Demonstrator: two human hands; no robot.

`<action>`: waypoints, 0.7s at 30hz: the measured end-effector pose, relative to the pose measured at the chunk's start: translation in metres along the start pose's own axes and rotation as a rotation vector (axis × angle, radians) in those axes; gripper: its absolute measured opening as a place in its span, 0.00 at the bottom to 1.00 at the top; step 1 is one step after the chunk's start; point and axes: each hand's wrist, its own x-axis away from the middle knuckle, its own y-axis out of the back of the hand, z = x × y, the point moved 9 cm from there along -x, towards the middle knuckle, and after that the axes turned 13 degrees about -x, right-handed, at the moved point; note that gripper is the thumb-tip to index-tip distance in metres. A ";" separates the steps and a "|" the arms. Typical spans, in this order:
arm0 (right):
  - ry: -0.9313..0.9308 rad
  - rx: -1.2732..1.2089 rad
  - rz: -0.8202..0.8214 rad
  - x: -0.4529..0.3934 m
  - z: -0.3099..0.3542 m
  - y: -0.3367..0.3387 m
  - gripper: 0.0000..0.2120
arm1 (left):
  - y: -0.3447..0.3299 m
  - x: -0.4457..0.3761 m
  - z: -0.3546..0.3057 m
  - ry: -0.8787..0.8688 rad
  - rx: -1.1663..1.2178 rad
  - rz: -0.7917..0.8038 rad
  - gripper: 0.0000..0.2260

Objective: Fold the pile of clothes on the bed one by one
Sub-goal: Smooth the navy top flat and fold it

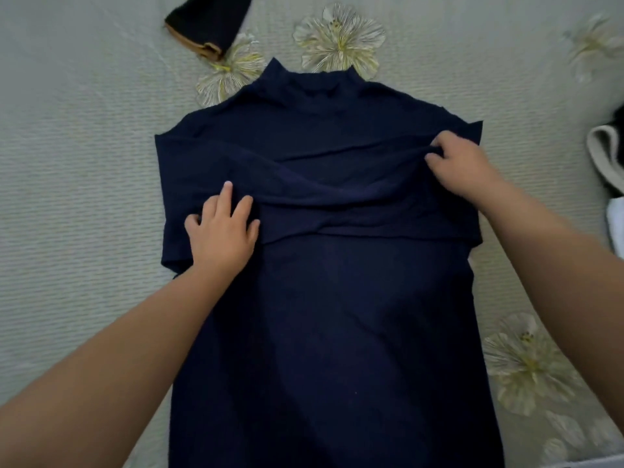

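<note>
Both hands are on a navy top (337, 315) spread flat on the bed, collar at the far end, hem running off the near edge of view. At the left, the left hand (223, 231) lies palm down with straight, spread fingers pressing the folded-in sleeves where they cross the chest. Those sleeves lie in overlapping bands across the middle of the garment. Further right, the right hand (462, 163) has its fingers curled into the cloth, pinching a fold of sleeve near the right shoulder. The bedspread (84, 163) under it all is pale and ribbed, printed with large cream flowers. At the far left lies a dark garment with an orange edge (209, 25). At the right edge are bits of other clothing (607, 157), pale and dark.
</note>
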 end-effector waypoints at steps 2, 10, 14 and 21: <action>-0.058 -0.070 -0.074 -0.004 -0.011 0.020 0.12 | -0.003 0.003 0.000 -0.035 -0.008 -0.043 0.20; -0.214 -0.052 -0.187 -0.012 -0.037 0.009 0.12 | -0.015 0.008 0.011 -0.050 0.126 -0.071 0.32; -0.274 -0.060 -0.350 0.007 -0.048 0.011 0.22 | -0.016 0.006 0.012 -0.047 0.085 -0.070 0.34; 0.143 0.385 0.130 0.066 -0.034 -0.068 0.28 | -0.027 0.002 0.010 -0.053 0.039 -0.035 0.28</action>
